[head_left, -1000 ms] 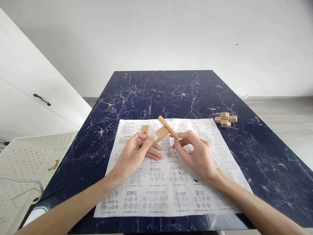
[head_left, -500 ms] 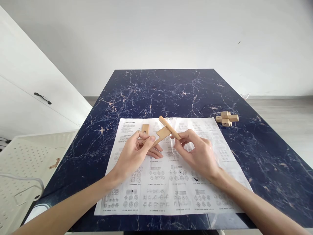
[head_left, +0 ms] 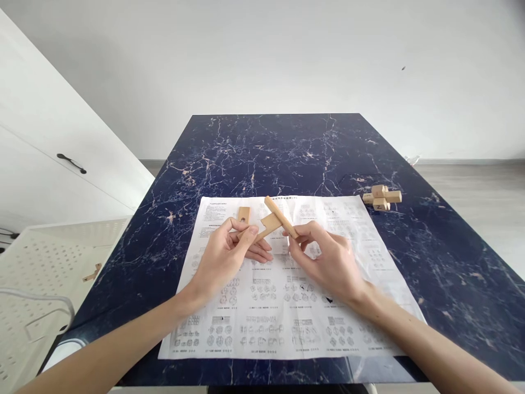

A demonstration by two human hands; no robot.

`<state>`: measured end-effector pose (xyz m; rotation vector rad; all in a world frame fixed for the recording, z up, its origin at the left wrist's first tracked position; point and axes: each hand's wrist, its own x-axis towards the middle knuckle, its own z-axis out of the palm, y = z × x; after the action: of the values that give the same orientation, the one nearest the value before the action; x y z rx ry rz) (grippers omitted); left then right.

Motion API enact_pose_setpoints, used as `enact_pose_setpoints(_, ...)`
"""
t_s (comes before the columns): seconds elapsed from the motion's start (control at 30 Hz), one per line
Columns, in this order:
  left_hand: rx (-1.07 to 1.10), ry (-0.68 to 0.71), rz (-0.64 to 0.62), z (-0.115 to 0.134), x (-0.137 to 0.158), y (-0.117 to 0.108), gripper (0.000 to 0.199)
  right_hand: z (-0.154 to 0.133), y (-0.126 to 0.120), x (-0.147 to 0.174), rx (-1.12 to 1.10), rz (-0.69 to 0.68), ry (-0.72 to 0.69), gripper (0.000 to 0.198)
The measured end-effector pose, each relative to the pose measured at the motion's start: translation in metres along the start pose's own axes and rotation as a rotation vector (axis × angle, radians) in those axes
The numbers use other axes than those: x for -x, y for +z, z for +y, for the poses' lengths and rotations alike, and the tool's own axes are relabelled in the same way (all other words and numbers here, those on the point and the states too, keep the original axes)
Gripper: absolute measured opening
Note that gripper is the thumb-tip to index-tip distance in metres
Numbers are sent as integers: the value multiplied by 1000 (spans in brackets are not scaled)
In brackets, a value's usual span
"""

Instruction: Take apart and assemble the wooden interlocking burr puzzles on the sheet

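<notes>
My left hand (head_left: 230,244) pinches one end of a flat, notched wooden puzzle piece (head_left: 270,223) between thumb and fingers. The thumb and fingers of my right hand (head_left: 322,249) grip the lower end of a wooden puzzle bar (head_left: 279,214). This bar slants across the far end of the notched piece, and the two appear to meet there. Behind my left fingers lies another wooden piece with a hole (head_left: 244,213), its lower part hidden. Beneath both hands a printed instruction sheet (head_left: 262,295) is spread, showing small diagrams.
An assembled wooden block puzzle (head_left: 381,197) with numbers on it sits beyond the sheet's far right corner. All this is on a dark blue marbled table (head_left: 266,153). At left stand a cream perforated basket (head_left: 36,273), with a small wooden piece (head_left: 92,272), and a white cabinet (head_left: 61,120).
My right hand and the bar have shifted slightly left, so the bar sits farther over the notched piece. My left hand keeps nearly the same place.
</notes>
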<state>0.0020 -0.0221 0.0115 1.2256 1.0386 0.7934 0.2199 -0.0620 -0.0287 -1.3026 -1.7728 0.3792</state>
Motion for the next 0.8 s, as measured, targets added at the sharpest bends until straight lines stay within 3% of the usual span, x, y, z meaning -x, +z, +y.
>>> enact_pose_setpoints(0.3, 19, 23, -93, -4, 0, 2, 27, -13, 11, 8, -10, -109, -124, 4)
enact_pose_setpoints(0.5, -22, 132, -183, -9, 2, 3, 20, -14, 11, 9, 4, -71, -85, 6)
enact_pose_setpoints(0.63, -72, 134, -219, -8, 3, 2, 19, -10, 8, 7, 73, -12, -68, 6)
enact_pose_setpoints(0.8, -47, 70, -242, -5, 3, 4, 26, -8, 6, 3, 226, 25, -197, 6)
